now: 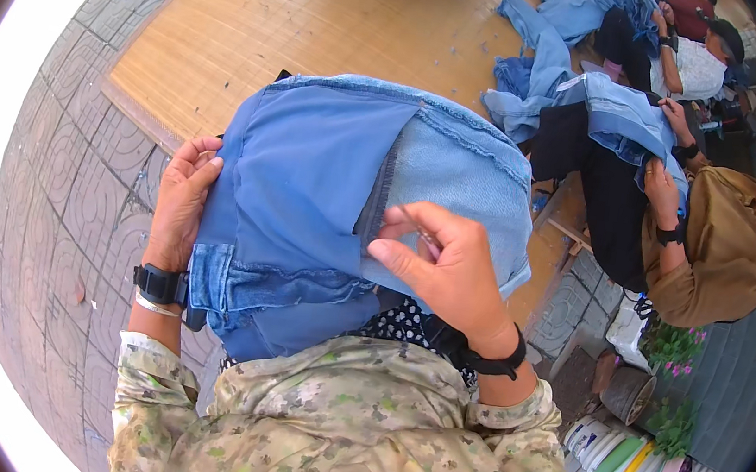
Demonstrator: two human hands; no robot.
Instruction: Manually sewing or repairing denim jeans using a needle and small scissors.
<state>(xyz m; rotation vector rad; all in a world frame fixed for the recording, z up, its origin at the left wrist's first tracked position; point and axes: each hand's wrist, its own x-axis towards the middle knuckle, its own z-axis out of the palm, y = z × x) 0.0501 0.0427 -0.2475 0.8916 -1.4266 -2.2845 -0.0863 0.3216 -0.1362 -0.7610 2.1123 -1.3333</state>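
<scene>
Across the person's lap (pixel 400 324) lies a blue denim garment (pixel 470 167) with a smooth mid-blue fabric panel (pixel 306 167) and a dark, frayed-looking seam (pixel 377 194). The bare left hand (pixel 183 190) pinches its left edge between thumb and fingers. The bare right hand (pixel 449 267) hangs over the seam, fingers curled toward the thumb; whether it grips anything small, I cannot tell from this angle. If the left pinch loosened, the cloth might slip; a sharp tug at the seam could fray it further or tear the panel. Ahead, a tan woven mat (pixel 262 27) covers part of the patterned grey paving (pixel 77 174). At right, a seated co-worker in a brown top (pixel 721 252) holds light-blue denim (pixel 628 125); beyond are heaped jeans (pixel 544 45) and a person in a white patterned top (pixel 700 72). Pink-flowered plants (pixel 673 346) stand nearer.
</scene>
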